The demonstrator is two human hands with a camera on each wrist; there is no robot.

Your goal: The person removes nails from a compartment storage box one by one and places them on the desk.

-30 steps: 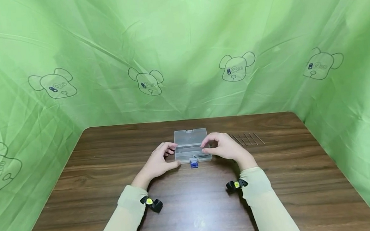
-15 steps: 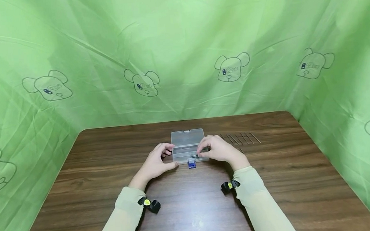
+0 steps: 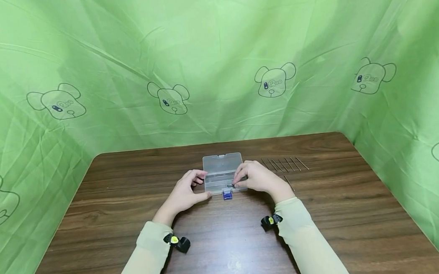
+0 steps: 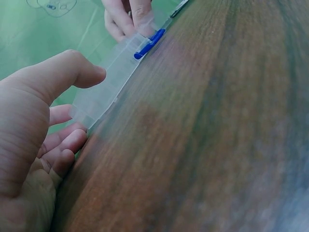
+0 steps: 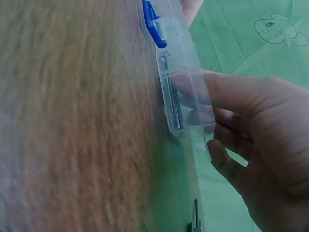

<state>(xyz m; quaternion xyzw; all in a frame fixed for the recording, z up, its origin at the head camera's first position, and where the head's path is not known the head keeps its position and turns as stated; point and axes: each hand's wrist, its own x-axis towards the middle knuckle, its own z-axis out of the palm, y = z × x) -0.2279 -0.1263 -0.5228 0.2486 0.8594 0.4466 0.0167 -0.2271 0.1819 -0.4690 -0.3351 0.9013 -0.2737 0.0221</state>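
Observation:
A clear plastic compartment box lies on the table with its lid raised at the back and a blue latch at the front. My left hand holds the box's left end, thumb at the front corner and fingers at the side. My right hand reaches into the front right compartment, its thumb and fingers pinching at nails there. Box wall and fingers partly hide the contact. Several nails lie in a slanted row right of the box. A lone nail lies nearer my right wrist.
The brown wooden table has rounded far corners. Green cloth with bear drawings hangs round its back and sides. A small black camera sits on my right wrist and another black camera on my left.
My right hand has lowered into the box's front compartment, its thumb and fingertips drawing together at the nails. The left hand keeps its hold. The head view has shifted slightly.

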